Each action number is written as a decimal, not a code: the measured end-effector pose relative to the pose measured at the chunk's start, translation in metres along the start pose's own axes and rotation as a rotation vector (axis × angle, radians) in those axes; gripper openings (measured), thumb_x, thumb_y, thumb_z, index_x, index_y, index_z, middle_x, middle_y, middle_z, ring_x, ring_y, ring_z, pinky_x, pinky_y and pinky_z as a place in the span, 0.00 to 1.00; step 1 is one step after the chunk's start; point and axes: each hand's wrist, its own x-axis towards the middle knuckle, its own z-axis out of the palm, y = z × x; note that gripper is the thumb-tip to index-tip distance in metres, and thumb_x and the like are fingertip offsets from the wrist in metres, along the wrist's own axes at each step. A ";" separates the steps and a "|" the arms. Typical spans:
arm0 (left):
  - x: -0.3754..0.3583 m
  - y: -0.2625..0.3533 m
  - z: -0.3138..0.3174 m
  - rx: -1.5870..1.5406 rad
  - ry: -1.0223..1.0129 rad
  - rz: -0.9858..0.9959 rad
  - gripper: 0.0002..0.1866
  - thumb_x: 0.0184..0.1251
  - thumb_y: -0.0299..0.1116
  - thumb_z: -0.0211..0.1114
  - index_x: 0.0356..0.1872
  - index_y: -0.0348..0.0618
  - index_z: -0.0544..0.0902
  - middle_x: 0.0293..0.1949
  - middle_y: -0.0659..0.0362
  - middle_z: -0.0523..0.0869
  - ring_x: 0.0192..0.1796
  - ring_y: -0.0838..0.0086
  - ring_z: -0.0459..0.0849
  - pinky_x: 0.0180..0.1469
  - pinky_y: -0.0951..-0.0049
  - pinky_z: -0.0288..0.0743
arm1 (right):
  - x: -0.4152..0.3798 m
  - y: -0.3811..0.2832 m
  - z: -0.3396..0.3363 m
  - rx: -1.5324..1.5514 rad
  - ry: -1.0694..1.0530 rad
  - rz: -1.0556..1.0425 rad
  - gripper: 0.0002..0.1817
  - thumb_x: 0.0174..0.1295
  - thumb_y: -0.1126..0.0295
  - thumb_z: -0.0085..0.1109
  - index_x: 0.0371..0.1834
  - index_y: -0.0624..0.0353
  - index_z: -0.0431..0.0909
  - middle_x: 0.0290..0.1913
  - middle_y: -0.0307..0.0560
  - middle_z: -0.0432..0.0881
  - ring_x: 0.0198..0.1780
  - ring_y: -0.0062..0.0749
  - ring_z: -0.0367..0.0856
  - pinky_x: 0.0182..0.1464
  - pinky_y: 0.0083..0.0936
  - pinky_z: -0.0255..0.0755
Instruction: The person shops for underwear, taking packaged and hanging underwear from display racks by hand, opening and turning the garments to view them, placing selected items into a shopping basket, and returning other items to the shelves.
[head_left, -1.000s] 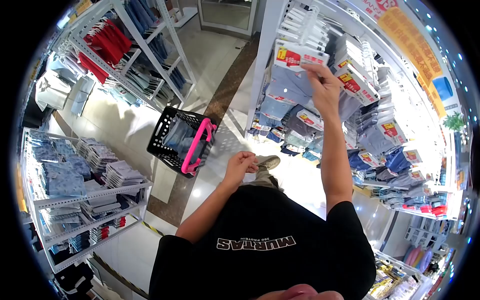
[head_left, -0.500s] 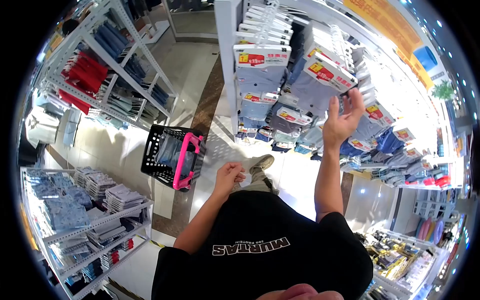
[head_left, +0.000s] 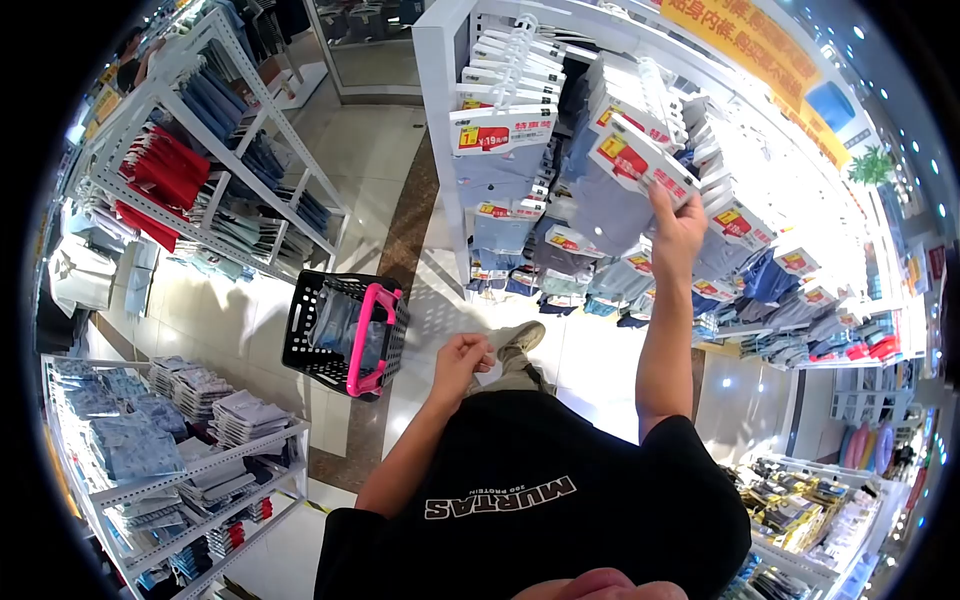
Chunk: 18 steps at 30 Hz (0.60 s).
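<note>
My right hand [head_left: 679, 228] grips the lower right edge of the white header card on a pack of grey-purple underwear [head_left: 610, 205], the front one of its row on the display rack. The card carries a yellow and red price label. My left hand [head_left: 464, 362] hangs low in front of my body with its fingers curled, and nothing shows in it. On the floor to its left stands a black shopping basket [head_left: 318, 355] with a pink handle and blue clear-wrapped items inside.
More underwear packs [head_left: 502, 135] hang in rows on the white rack [head_left: 440, 90] ahead. A shelf of folded clothes [head_left: 245, 415] stands at lower left, and a rack with red garments [head_left: 160, 180] at upper left. Yellow packs [head_left: 795, 515] fill a bin at lower right.
My right hand has moved from open beside the row to closing on the front pack's card. The left hand stays low with curled fingers. The view has shifted slightly.
</note>
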 end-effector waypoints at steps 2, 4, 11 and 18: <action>0.000 -0.002 -0.001 -0.007 0.001 0.005 0.13 0.72 0.33 0.63 0.51 0.37 0.78 0.43 0.56 0.86 0.38 0.73 0.86 0.42 0.74 0.80 | -0.010 -0.010 -0.008 -0.005 0.018 -0.020 0.17 0.66 0.66 0.66 0.51 0.67 0.78 0.45 0.45 0.85 0.45 0.22 0.81 0.50 0.21 0.74; 0.001 -0.001 0.001 -0.016 -0.027 0.020 0.15 0.71 0.32 0.64 0.52 0.34 0.77 0.43 0.54 0.86 0.38 0.74 0.85 0.43 0.76 0.79 | -0.022 -0.020 -0.012 0.145 0.008 -0.024 0.17 0.66 0.68 0.65 0.51 0.67 0.77 0.45 0.46 0.85 0.45 0.24 0.82 0.51 0.23 0.75; 0.006 0.029 0.028 0.045 -0.284 0.344 0.31 0.64 0.32 0.70 0.66 0.33 0.70 0.61 0.50 0.79 0.62 0.67 0.77 0.65 0.66 0.71 | -0.076 0.021 -0.024 -0.087 -0.307 0.034 0.18 0.64 0.70 0.66 0.55 0.65 0.76 0.47 0.45 0.85 0.46 0.23 0.83 0.52 0.23 0.75; 0.000 0.062 0.046 0.193 -0.166 0.290 0.10 0.67 0.31 0.70 0.38 0.34 0.80 0.29 0.63 0.83 0.32 0.83 0.77 0.36 0.79 0.71 | -0.120 0.013 0.028 0.310 -0.240 0.516 0.19 0.66 0.72 0.63 0.58 0.64 0.71 0.48 0.47 0.85 0.48 0.24 0.83 0.53 0.23 0.75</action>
